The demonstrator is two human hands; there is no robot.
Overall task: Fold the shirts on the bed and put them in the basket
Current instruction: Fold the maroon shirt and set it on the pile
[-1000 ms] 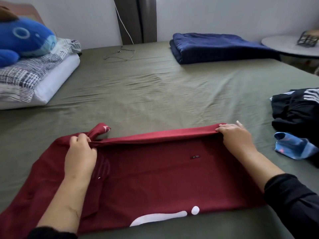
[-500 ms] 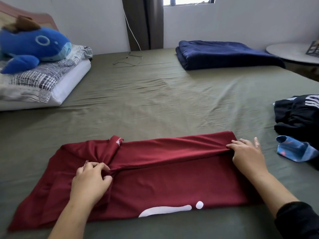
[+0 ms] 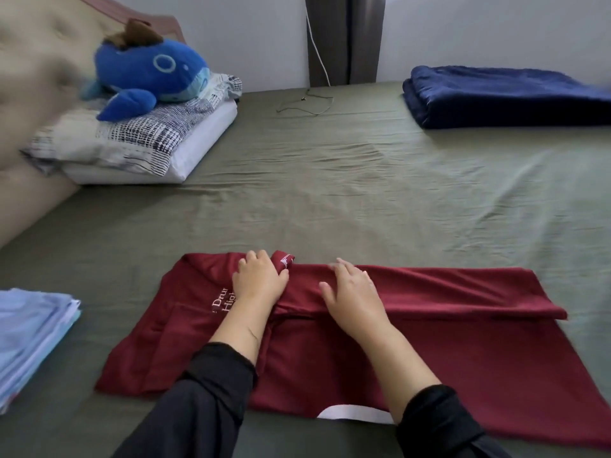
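A dark red shirt (image 3: pixel 413 342) lay spread across the near part of the olive-green bed (image 3: pixel 330 193), its far edge folded over toward the person into a long band running out to the right. Both hands rested on that fold near its left end, close together. The left hand (image 3: pixel 259 280) had its fingers curled down over the bunched cloth just beside a small upturned sleeve end; whether it truly gripped the fabric or only pressed it, I could not tell. The right hand (image 3: pixel 352 290) lay flat on the band, fingers straight and slightly spread. Black sleeves covered both forearms. White lettering showed on the shirt beside the left wrist. A stack of pale blue cloth (image 3: pixel 33 338) sat at the left edge, a blue plush whale (image 3: pixel 148 74) lay on the pillows (image 3: pixel 139 140), and a folded navy blanket (image 3: pixel 506 97) rested at the far right
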